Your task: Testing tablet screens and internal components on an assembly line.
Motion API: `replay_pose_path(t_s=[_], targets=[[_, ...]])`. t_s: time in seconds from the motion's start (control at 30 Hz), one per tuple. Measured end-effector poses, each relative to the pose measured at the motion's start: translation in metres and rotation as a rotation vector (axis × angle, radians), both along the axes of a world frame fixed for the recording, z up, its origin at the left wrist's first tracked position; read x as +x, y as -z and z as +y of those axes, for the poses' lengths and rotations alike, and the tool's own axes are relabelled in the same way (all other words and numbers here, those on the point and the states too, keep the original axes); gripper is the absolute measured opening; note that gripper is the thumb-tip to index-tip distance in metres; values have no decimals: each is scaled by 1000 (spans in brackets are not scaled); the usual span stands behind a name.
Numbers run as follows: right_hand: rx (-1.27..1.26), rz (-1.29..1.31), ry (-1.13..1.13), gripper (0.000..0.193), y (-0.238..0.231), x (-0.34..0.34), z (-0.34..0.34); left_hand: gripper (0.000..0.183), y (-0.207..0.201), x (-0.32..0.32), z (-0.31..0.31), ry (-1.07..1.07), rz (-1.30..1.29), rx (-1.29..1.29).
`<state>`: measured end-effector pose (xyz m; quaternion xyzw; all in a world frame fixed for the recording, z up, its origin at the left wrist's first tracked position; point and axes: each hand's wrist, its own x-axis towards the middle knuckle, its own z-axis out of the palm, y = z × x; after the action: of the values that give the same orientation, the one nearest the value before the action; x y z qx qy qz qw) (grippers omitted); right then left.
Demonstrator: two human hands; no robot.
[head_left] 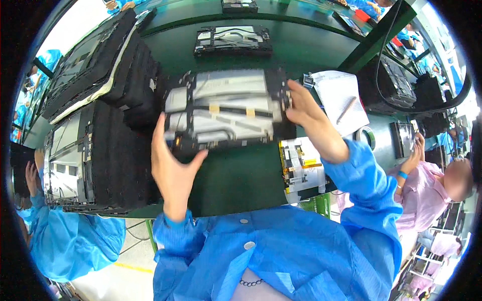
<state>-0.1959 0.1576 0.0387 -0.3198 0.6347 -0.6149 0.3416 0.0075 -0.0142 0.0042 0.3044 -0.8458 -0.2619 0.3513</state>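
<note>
An opened tablet [233,108], its silvery battery cells and black frame exposed, is between my two hands above the dark green table. Motion blurs it slightly. My right hand [309,110] grips its right edge, with the thumb and fingers close together there. At the lower left corner, my left hand [173,168] holds the tablet, the index finger along the left edge and the thumb stretched out by the lower edge. Fingers beneath the tablet are hidden. Below my right forearm lies another opened device [301,165] with a white back and yellow-orange strips.
Tall stacks of black tablet frames [118,155] rise at the left. Another opened tablet [233,40] lies farther back. To the right are paper [334,93] with a pen [346,109], a tape roll [365,136] and a green post [376,37]. Co-workers sit on both sides.
</note>
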Motion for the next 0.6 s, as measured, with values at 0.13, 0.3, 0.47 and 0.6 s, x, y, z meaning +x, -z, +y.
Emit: replay_pose_path(t_s=[0.13,0.3,0.47,0.6], targets=[[23,35,-68,73,26,38,43,98,17,46,29,2,-97,43],[196,263,-116,74,34,81,48,99,29,91,41,-19,-237,141],[580,769,-251,73,18,91,37,106,42,112,28,91,-491,46],[358,1151,-172,63,50,90,26,103,57,121,25,166,-479,98]])
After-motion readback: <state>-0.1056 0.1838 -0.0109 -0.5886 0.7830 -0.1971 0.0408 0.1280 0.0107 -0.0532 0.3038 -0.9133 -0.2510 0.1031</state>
